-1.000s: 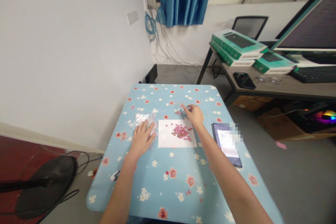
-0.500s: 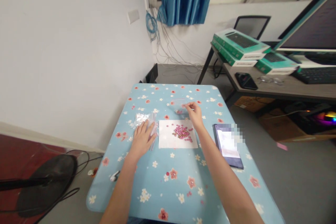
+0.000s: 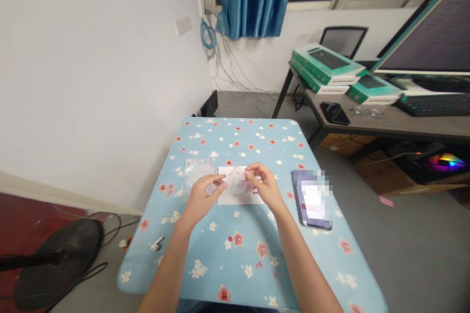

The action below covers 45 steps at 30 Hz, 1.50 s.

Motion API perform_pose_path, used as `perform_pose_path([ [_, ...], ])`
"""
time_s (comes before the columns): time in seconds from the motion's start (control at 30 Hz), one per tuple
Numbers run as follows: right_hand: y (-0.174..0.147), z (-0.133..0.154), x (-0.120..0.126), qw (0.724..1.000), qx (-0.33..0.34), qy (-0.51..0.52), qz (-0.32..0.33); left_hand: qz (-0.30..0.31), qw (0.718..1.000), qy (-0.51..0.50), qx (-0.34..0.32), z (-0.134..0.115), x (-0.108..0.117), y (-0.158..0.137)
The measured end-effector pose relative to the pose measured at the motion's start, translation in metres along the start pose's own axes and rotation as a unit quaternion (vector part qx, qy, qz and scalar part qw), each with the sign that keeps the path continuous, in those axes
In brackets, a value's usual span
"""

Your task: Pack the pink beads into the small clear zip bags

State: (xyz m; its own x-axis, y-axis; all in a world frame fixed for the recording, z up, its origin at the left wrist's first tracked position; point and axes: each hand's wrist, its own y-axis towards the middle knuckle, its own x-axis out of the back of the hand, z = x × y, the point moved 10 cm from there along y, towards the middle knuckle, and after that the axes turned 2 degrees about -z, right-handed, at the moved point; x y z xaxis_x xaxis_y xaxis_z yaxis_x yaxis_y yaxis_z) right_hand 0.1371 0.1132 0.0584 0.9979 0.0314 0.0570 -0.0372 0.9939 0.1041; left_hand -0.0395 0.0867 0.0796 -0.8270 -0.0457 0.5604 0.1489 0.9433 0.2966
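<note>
My right hand [image 3: 265, 185] pinches a small clear plastic bag [image 3: 238, 182] by its right side, above a white sheet of paper [image 3: 229, 199]. A little pink shows in or through the bag. Pink bead-like pieces [image 3: 254, 189] lie on the paper, mostly covered by the bag and my right hand. My left hand [image 3: 204, 195] is close to the bag's left edge, its thumb and fingers apart; whether the fingertips touch the bag is unclear. Another clear plastic bag [image 3: 194, 171] lies flat on the flowered tablecloth [image 3: 216, 254], just behind my left hand.
A phone [image 3: 313, 200] lies at the table's right side, a white earbud [image 3: 157, 243] near the left edge. Right of the table, a desk [image 3: 396, 124] carries green keyboard boxes [image 3: 326, 66], another phone [image 3: 335, 113] and a monitor [image 3: 429, 29]. A wall is on the left.
My right hand has brought the small bag from behind the paper toward me, over the paper. My left hand has lifted off the other bag and moved right.
</note>
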Motion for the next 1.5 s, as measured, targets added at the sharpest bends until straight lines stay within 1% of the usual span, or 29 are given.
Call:
perform_pose_path([
  [0.1, -0.01, 0.003, -0.007, 1.0, 0.003, 0.005, 0.007, 0.018, 0.996, -0.085, 0.037, -0.007, -0.009, -0.002],
  [0.2, -0.015, 0.003, -0.005, 1.0, 0.014, 0.0, -0.002, 0.019, 0.986, -0.145, 0.074, -0.006, -0.013, -0.005],
  [0.37, -0.021, -0.002, 0.001, 0.999, 0.027, -0.02, -0.008, 0.033, 0.984, -0.148, 0.096, -0.004, -0.017, -0.008],
  [0.5, -0.025, 0.0, 0.0, 0.997, 0.042, -0.057, -0.003, 0.038, 0.976, -0.182, 0.116, -0.003, -0.022, -0.009],
  [0.57, -0.028, 0.009, 0.006, 0.991, 0.068, -0.112, -0.039, 0.036, 0.969, -0.208, 0.126, -0.002, -0.025, -0.01],
  [0.63, -0.034, 0.024, 0.012, 0.977, 0.099, -0.17, -0.085, 0.033, 0.962, -0.232, 0.139, -0.001, -0.027, -0.011],
  [0.67, -0.038, 0.03, 0.012, 0.972, 0.109, -0.187, -0.091, 0.03, 0.959, -0.241, 0.146, 0.0, -0.027, -0.011],
  [0.7, -0.041, 0.036, 0.009, 0.972, 0.111, -0.194, -0.078, 0.028, 0.956, -0.248, 0.153, 0.0, -0.028, -0.012],
  [0.73, -0.044, 0.039, 0.002, 0.974, 0.109, -0.191, -0.046, 0.028, 0.954, -0.254, 0.159, 0.0, -0.029, -0.013],
  [0.8, -0.049, 0.041, -0.016, 0.978, 0.094, -0.179, 0.042, 0.04, 0.95, -0.264, 0.162, -0.002, -0.031, -0.014],
  [0.83, -0.052, 0.042, -0.023, 0.978, 0.088, -0.174, 0.076, 0.052, 0.949, -0.267, 0.159, -0.005, -0.033, -0.014],
  [0.9, -0.056, 0.042, -0.03, 0.977, 0.079, -0.167, 0.107, 0.072, 0.948, -0.271, 0.15, -0.01, -0.036, -0.015],
  [1.0, -0.056, 0.041, -0.029, 0.979, 0.078, -0.162, 0.097, 0.085, 0.946, -0.277, 0.143, -0.013, -0.038, -0.016],
  [1.1, -0.056, 0.04, -0.025, 0.977, 0.085, -0.179, 0.079, 0.1, 0.944, -0.28, 0.142, -0.014, -0.041, -0.017],
  [1.27, -0.059, 0.045, -0.026, 0.967, 0.108, -0.216, 0.083, 0.096, 0.954, -0.248, 0.136, -0.014, -0.042, -0.018],
  [1.5, -0.06, 0.04, -0.021, 0.979, 0.087, -0.164, 0.084, 0.146, 0.941, -0.274, 0.132, -0.015, -0.045, -0.023],
])
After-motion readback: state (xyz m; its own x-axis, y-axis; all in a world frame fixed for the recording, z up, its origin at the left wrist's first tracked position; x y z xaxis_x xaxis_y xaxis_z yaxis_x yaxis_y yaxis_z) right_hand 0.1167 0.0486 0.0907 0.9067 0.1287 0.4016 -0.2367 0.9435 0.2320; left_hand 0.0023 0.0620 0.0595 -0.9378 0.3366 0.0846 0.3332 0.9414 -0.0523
